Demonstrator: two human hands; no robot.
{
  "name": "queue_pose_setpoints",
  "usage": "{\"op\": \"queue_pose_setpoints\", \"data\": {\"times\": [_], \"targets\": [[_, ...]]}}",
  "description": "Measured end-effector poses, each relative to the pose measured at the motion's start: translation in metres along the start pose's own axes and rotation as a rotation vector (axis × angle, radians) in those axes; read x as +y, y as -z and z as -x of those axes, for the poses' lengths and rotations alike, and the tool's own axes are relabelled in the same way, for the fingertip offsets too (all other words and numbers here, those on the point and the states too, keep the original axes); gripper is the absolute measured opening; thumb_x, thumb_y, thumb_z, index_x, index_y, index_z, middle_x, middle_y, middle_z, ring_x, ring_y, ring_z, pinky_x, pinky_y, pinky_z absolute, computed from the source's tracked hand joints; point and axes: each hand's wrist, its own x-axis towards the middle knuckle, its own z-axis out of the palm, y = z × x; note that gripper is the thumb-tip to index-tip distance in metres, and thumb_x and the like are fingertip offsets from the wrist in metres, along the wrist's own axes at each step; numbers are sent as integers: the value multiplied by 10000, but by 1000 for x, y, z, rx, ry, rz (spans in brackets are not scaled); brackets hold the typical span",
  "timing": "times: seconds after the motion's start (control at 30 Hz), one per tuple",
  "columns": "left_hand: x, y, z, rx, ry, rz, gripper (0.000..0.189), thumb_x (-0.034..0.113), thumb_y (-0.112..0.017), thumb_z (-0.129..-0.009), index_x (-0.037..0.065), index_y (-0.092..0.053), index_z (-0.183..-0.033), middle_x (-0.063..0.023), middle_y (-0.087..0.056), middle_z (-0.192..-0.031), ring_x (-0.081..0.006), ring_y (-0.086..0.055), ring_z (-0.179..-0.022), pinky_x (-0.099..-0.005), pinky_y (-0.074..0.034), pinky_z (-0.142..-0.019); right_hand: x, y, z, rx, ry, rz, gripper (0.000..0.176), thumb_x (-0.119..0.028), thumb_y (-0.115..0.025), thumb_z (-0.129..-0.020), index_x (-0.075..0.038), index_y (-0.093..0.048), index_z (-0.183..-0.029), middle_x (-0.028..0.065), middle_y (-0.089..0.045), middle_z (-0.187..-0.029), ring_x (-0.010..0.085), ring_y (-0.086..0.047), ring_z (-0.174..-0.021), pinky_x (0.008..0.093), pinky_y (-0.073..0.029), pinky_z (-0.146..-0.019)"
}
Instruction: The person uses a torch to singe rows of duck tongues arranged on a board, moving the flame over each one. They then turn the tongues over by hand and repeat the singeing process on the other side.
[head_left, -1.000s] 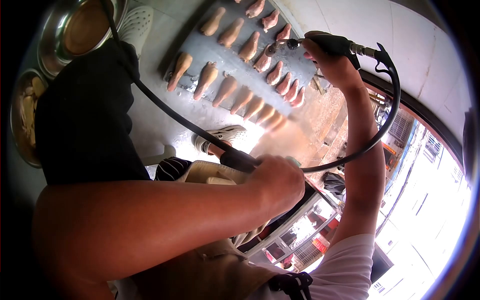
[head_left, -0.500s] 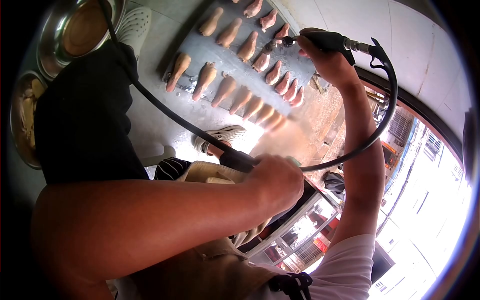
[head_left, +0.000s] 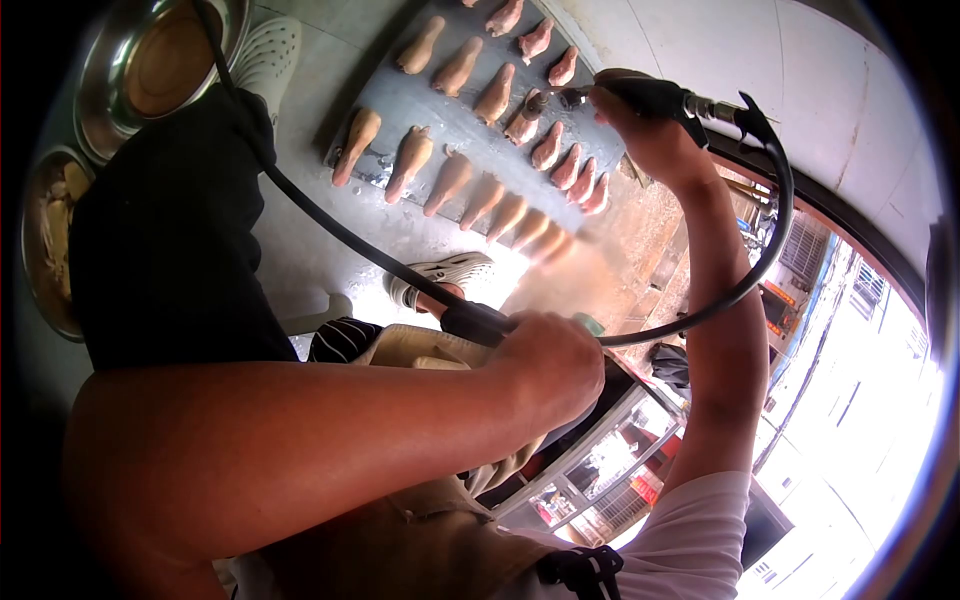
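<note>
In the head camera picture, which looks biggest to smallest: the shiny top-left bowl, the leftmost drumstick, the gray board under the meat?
1. Gray board, partly cut off
2. Shiny bowl, partly cut off
3. Leftmost drumstick

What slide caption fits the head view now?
Right hand holds a black-handled tool over drumsticks in rows on a grey sheet; left hand grips its hose.

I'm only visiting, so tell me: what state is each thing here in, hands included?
Drumsticks: raw-looking, laid out in rows
Metal tray: bearing the drumsticks
Left hand: closed around the black hose
Right hand: closed around the black tool
Black tool: joined to the hose, its tip above a drumstick; whether running, unclear
Black hose: curved
Lower-left bowl: holding pale pieces
Upper-left bowl: open, contents unclear
</note>
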Motion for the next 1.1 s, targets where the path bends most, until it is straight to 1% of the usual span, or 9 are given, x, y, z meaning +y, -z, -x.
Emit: {"op": "queue_pose_setpoints", "data": {"times": [0.03, 0.1, 0.23, 0.43, 0.7, 0.83, 0.93, 1.03, 1.1], "targets": [[0, -1, 0, -9, -4, 0, 252, 165, -583, -890, -10, -719, -1008, -176, -673, -967, -321, -695, -838, -530, -574, -677, 2, -5, 6, 97, 117, 47, 165, -182, -633, -975, -46, -719, -1011, 101, -700, -772, 159, -644, -616, 277, -506, -530], [-2, 3, 4, -59, -33, 44, 248, 171, -586, -889, 7, -731, -1005, -167, -685, -983, -322, -696, -861, -544, -570, -695, 7, -19, 16, 203, 430, 120, 150, -165, -640, -961, -48, -715, -1017, 111, -723, -837, 179, -696, -669, 295, -561, -548], [0, -12, 9, -116, 5, 128, 242, 181, -602, -882, 47, -749, -1019, -142, -709, -1045, -328, -696, -924, -585, -554, -722, -16, -45, 60, 172, 428, 169, 151, -17, -675, -898, 41, -686, -1038, 146, -704, -914, 200, -694, -687, 275, -570, -502], [0, -30, 19, -518, -61, -74, 312, 177, -681, -848, 49, -730, -1128, -143, -712, -1125, -336, -682, -1009, -611, -527, -806, -21, -106, 140, 95, 360, 249, 220, -54, -627, -889, 57, -633, -1079, 160, -659, -910, 260, -680, -731, 348, -582, -560], [-4, -44, 23, -630, 25, -91, 322, 165, -644, -878, 16, -716, -1153, -165, -706, -1139, -350, -670, -1039, -598, -519, -824, -36, -139, 182, 218, 236, 131, 322, -34, -627, -890, 90, -588, -1185, 204, -624, -958, 326, -646, -786, 395, -533, -655], [-7, -37, 22, -630, -1, -125, 263, 191, -653, -870, 52, -745, -1072, -118, -735, -1051, -280, -701, -966, -487, -550, -785, -30, -154, 194, 264, 211, 112, 354, -31, -633, -881, 83, -583, -1213, 201, -627, -979, 332, -648, -797, 396, -539, -678], [-16, -71, 33, -337, -3, -155, 81, 144, -670, -744, 135, -706, -672, -57, -685, -725, -240, -669, -727, -383, -499, -595, -23, -164, 198, 311, 255, 154, 395, -27, -643, -834, 96, -553, -1199, 180, -630, -973, 310, -651, -804, 374, -559, -681], [-18, -57, 24, -605, -68, -213, 161, 172, -666, -845, 81, -761, -937, -29, -740, -931, -215, -711, -890, -362, -546, -639, -22, -170, 201, 345, 256, 157, 433, -31, -655, -808, 101, -529, -1200, 165, -632, -963, 299, -654, -797, 367, -568, -682], [-19, -47, 23, -619, -86, -202, 154, 167, -668, -835, 81, -761, -923, -26, -738, -920, -214, -711, -873, -359, -544, -630, -23, -174, 202, 366, 235, 125, 449, -40, -665, -803, 96, -525, -1207, 156, -632, -957, 296, -654, -793, 370, -568, -684]]}}
